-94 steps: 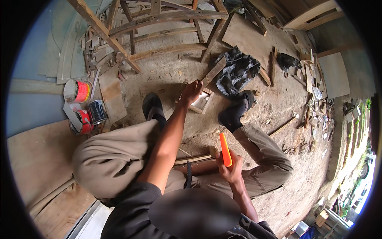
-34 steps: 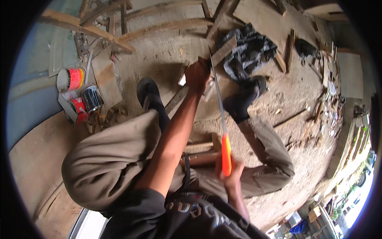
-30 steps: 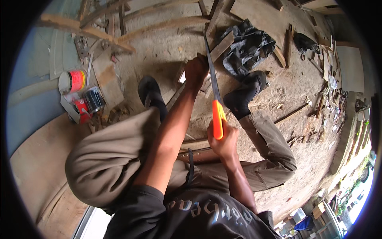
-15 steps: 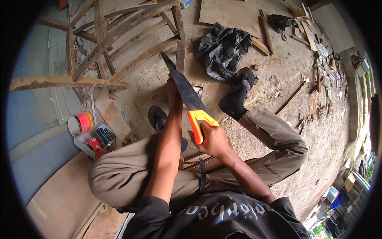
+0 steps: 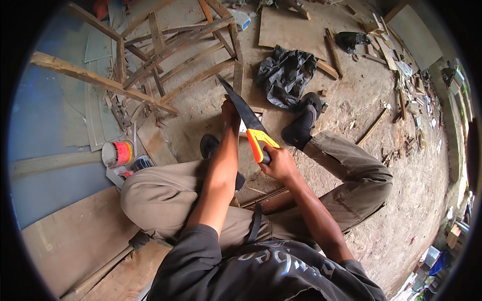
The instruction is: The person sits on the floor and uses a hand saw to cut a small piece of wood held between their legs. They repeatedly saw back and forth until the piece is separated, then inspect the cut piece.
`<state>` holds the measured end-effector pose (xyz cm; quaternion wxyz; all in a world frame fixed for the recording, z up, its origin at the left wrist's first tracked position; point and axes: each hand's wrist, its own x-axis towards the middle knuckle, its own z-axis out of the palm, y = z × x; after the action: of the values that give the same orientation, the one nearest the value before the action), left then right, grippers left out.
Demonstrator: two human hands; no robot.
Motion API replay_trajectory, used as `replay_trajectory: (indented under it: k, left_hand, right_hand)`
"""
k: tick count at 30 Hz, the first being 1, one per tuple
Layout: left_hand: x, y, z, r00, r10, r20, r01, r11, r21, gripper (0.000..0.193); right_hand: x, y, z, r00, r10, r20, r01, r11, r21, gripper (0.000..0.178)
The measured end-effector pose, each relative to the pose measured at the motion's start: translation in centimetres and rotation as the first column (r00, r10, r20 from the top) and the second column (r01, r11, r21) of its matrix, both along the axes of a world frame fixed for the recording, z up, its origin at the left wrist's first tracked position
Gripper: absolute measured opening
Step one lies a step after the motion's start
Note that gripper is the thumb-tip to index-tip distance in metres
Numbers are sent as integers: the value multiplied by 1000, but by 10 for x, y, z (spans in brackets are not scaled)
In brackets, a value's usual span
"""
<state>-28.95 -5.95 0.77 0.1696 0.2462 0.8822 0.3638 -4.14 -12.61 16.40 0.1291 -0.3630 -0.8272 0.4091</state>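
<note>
Handsaw (image 5: 246,116), orange-handled: turned from nearly edge-on a second ago to broad face showing, tip toward upper left. Right hand (image 5: 281,164): closed round saw's handle. Left hand (image 5: 230,111): beside saw, near wooden strip (image 5: 238,76); grip obscured, cannot tell.

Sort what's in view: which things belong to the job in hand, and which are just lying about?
In the job, it seems:
orange-handled handsaw, held in the right hand
wooden piece at the left hand

Apparently just lying about:
crumpled black plastic bag
red-labelled can
flat board
slatted wooden frame
</note>
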Motion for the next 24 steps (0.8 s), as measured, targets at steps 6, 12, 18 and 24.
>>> replay_trajectory:
  k: [6,12,18,24]
  left_hand:
    - [28,-2,10,971,-168,-170,169,986,-13,60]
    - [28,13,75,918,-266,-294,245,964,-106,47]
    - [35,23,33,913,-298,-277,268,953,-143,60]
    - [34,26,30,931,-295,-214,278,955,-104,53]
  right_hand:
    - [33,-4,11,998,-31,51,34,998,-46,25]
    - [26,-16,26,981,-152,-119,134,980,-150,22]
    - [22,-17,-3,983,-172,-70,163,980,-117,25]
    - [21,-17,-10,983,-161,85,175,962,-209,31]
